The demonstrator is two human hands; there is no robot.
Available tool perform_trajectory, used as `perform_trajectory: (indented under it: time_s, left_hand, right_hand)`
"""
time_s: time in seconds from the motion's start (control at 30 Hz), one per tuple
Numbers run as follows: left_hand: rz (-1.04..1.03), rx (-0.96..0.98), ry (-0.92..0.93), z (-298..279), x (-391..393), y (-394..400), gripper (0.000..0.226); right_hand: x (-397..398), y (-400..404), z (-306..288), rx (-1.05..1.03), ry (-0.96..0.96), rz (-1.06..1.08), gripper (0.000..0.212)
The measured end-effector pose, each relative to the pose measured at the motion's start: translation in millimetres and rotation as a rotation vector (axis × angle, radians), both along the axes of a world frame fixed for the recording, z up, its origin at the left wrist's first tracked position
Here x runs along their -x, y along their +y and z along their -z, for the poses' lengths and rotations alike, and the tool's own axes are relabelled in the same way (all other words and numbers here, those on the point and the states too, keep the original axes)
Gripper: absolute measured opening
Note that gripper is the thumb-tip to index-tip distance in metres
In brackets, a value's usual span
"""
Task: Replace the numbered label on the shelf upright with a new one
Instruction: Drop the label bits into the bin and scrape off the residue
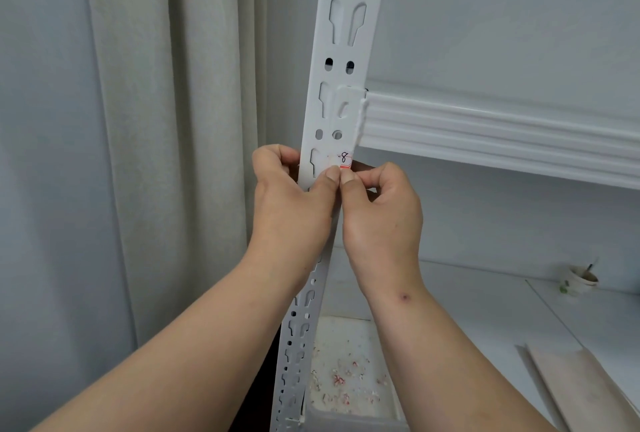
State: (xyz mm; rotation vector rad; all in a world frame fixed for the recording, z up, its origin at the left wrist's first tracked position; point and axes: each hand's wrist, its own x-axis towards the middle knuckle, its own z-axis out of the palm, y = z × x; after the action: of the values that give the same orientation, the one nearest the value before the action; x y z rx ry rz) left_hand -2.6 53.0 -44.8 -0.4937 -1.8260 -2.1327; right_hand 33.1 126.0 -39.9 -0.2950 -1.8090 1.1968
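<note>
Head view, item one — the shelf upright (341,60): white perforated steel, keyhole slots and round holes in two columns, leaning slightly right toward the top. Its left edge stands against the pale curtain (166,140), with little room on that side; its right edge meets the ribbed shelf beam (485,130), hooked into the slots just above your hands.

Item two — the label (343,160): small, white with a red band along its lower edge, stuck on the upright's right half just below the beam. Handwritten "8" with a short stroke before it; nothing else is legible.

Item three — your left hand (294,199): fingers curled round the upright's left edge, thumb laid across the front face, its tip at the label's lower left corner.

Item four — your right hand (377,209): thumb and forefinger pinched together at the label's bottom edge, the other fingers curled in. Both thumbs touch.

Item five — open room lies to the right, below the beam: a white lower shelf (450,300) carrying a paper cup (581,281) well apart from your hands, and a tray (346,372) strewn with red-and-white paper scraps by the upright's foot.
</note>
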Motion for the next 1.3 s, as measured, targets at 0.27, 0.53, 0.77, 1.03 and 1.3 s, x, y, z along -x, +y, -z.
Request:
perform_trajectory:
  time_s: [0.27,0.53,0.77,1.03,1.3]
  left_hand:
    - [-0.002,0.005,-0.015,0,-1,-1,0.033]
    - [0.004,-0.016,-0.027,-3,-2,-2,0.047]
    - [-0.007,-0.016,-0.016,-2,-2,1,0.050]
    - [-0.040,-0.001,-0.009,3,2,3,0.044]
    - [-0.026,0.000,-0.005,4,5,3,0.044]
  right_hand:
    - [0,-2,-3,0.005,-0.016,0.009,0.020]
    - [-4,6,-5,0.076,-0.031,-0.098,0.013]
    - [-3,8,-4,0.106,-0.035,-0.105,0.017]
    - [-1,5,-2,0.105,-0.023,-0.068,0.020]
    - [-2,6,-4,0.074,-0.034,-0.062,0.021]
